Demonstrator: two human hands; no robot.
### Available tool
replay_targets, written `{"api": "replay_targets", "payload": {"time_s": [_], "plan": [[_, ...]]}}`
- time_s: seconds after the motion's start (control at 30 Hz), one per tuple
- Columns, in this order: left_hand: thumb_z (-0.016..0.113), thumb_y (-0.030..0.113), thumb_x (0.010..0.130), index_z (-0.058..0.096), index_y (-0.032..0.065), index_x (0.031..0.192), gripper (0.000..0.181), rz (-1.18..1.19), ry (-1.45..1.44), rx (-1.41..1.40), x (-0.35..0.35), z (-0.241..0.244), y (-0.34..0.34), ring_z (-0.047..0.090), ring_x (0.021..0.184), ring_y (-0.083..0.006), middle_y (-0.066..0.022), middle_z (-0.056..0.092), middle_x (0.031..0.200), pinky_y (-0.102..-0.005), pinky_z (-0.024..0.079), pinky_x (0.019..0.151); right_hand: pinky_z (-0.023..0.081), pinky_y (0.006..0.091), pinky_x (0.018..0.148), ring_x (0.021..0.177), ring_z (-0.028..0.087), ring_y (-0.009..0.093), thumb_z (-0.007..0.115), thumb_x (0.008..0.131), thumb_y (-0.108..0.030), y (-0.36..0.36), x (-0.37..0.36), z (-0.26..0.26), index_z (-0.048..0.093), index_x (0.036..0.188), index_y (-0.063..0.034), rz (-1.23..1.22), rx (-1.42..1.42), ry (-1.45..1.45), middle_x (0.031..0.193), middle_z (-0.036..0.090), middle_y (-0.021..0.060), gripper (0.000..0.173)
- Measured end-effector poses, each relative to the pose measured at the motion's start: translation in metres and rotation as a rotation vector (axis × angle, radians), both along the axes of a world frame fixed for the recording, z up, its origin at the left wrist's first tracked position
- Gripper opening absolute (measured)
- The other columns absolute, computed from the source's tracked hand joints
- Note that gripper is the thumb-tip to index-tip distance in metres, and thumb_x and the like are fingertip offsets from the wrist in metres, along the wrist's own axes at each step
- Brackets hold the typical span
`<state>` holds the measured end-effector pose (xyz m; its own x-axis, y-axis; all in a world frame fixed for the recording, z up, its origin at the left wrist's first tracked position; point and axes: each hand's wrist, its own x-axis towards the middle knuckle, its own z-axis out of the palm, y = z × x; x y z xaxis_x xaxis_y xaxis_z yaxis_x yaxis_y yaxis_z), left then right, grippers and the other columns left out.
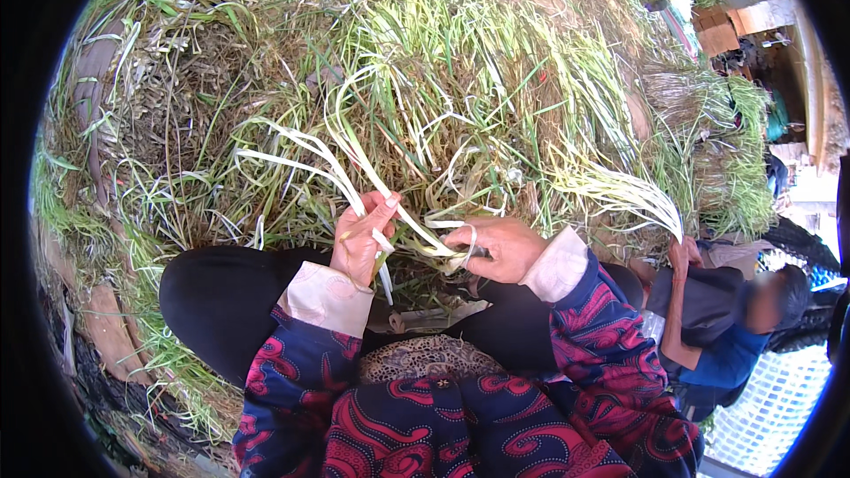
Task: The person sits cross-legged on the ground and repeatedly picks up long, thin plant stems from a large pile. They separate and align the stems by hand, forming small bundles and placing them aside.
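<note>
My left hand [364, 239] grips several long, flat, pale leafy stalks [319, 156] above my lap. Their tips fan away from me over the pile. One thicker white-green stalk [392, 196] runs from beneath my left thumb across to my right hand [501, 249]. The fingers of that hand are curled around its lower end, where a thin white strip [473, 239] loops near the forefinger. Exactly how the right fingertips meet the stalk is partly hidden. Below the left hand, a short white piece [385, 282] hangs down.
A broad pile of green and yellowish leafy stalks [458, 46] spreads before me, with dry brown litter [172, 86] at left. At right a seated person [717, 318] holds a pale bunch [637, 196]. Stacked bundles [730, 179] lie beyond. My knees [219, 305] border the pile.
</note>
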<state>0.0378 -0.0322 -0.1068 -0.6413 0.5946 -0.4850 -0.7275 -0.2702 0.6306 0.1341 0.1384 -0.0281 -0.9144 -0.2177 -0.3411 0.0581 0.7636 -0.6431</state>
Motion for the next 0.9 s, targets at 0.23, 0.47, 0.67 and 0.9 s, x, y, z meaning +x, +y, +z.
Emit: {"api": "replay_targets", "payload": {"time_s": [0.23,0.47,0.67,0.9], "plan": [[0.049,0.016,0.079,0.048,0.0071,0.081,0.009,-0.108,0.237,-0.096,0.005,0.012,0.003,0.044,0.051,-0.0045,-0.0025,0.056,0.074,-0.0149,0.028,0.040,0.041,0.0303,0.061,0.069,0.052,0.021,0.053,0.068,-0.014,0.052,-0.006,0.007,0.052,0.083,-0.0041,-0.224,0.206,0.225,0.076,0.053,0.0097,0.018],[0.053,0.003,0.075,0.045,0.0040,0.079,0.009,-0.236,0.214,0.039,0.025,0.003,0.012,0.048,0.057,-0.0068,-0.0025,0.052,0.069,-0.0176,0.038,0.047,0.038,0.0221,0.049,0.052,0.045,0.009,0.059,0.071,-0.022,-0.016,-0.039,-0.002,0.050,0.079,-0.0049,-0.511,-0.077,0.135,0.061,0.051,0.0034,0.021],[0.053,0.010,0.077,0.046,0.0062,0.078,0.008,-0.221,0.103,0.015,0.023,0.014,0.008,0.047,0.053,-0.0052,-0.0037,0.055,0.070,-0.0154,0.034,0.043,0.037,0.0209,0.060,0.066,0.044,0.006,0.055,0.074,-0.009,-0.020,-0.042,-0.031,0.046,0.078,-0.0057,-0.702,-0.836,0.040,0.072,0.046,-0.0030,0.010],[0.054,0.016,0.076,0.047,0.0089,0.077,0.010,-0.164,0.092,0.067,0.022,0.008,0.007,0.048,0.052,-0.0051,-0.0031,0.056,0.073,-0.0150,0.032,0.042,0.039,0.0203,0.067,0.076,0.046,0.007,0.055,0.074,-0.006,-0.030,-0.042,-0.016,0.045,0.081,-0.0039,-0.747,-0.926,-0.065,0.078,0.048,0.0007,0.013]]}}
